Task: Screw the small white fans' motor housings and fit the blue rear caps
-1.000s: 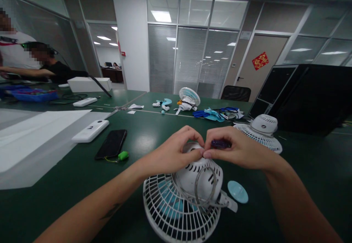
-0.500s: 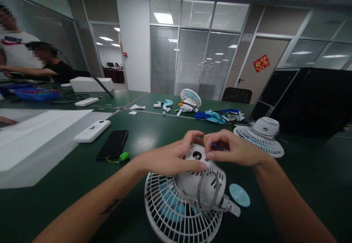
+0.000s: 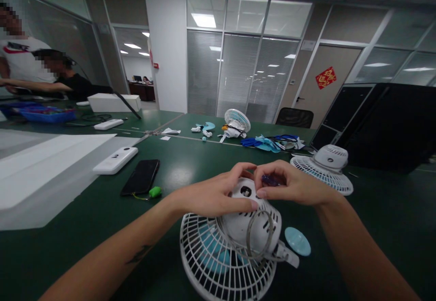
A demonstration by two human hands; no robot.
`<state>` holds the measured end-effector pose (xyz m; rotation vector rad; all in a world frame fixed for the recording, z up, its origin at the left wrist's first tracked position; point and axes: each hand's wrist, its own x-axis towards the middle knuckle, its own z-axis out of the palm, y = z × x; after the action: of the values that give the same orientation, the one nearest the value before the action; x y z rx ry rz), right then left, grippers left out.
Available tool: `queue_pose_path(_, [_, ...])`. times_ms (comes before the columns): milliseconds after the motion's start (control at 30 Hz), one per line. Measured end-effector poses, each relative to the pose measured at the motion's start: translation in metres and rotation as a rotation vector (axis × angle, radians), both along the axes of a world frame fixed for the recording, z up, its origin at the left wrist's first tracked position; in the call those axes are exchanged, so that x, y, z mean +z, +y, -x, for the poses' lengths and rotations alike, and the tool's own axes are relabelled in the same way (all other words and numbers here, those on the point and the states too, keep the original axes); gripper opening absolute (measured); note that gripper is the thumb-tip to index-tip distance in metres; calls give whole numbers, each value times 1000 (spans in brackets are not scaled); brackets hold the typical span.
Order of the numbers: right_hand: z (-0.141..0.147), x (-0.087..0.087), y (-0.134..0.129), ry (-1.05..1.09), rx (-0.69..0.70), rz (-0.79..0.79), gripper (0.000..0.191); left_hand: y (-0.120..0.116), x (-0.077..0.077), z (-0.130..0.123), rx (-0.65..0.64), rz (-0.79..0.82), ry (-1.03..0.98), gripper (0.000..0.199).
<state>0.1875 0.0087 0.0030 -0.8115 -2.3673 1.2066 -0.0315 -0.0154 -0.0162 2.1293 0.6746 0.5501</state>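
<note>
White fan (image 3: 235, 230) guard-down on the near part of the green table (image 3: 163, 246), both your hands at its housing.
Your left hand (image 3: 214, 196) lies on the housing, thumb and fingers apart; your right hand (image 3: 293, 180) is curled around a small purple item (image 3: 271, 180), fingertips at the housing. Judgement: rigid, smooth plastic, weight mostly in the motor end; guard ribs (image 3: 218, 283) probably flex, so grip the housing, off the looped cable (image 3: 250, 237). Near table edge out of view. Blue disc (image 3: 298, 241) just right of the fan; phone (image 3: 141, 177) farther off, left.
</note>
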Motion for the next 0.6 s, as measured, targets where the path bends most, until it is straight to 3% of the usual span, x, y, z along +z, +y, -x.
queue_pose_path(200, [-10,-1,2,209,-143,-20,35,-1,0,-1,3,31,4,64])
queue_pose_path(333, [-17,4,3,448,-456,-280,35,-2,1,0,17,-22,43,51])
queue_pose_path(433, [-18,9,-1,661,-639,-319,34,-3,3,0,21,-52,80,45])
queue_pose_path(600, [-10,12,-12,817,-564,-259,33,-3,5,1,-8,-75,61,44])
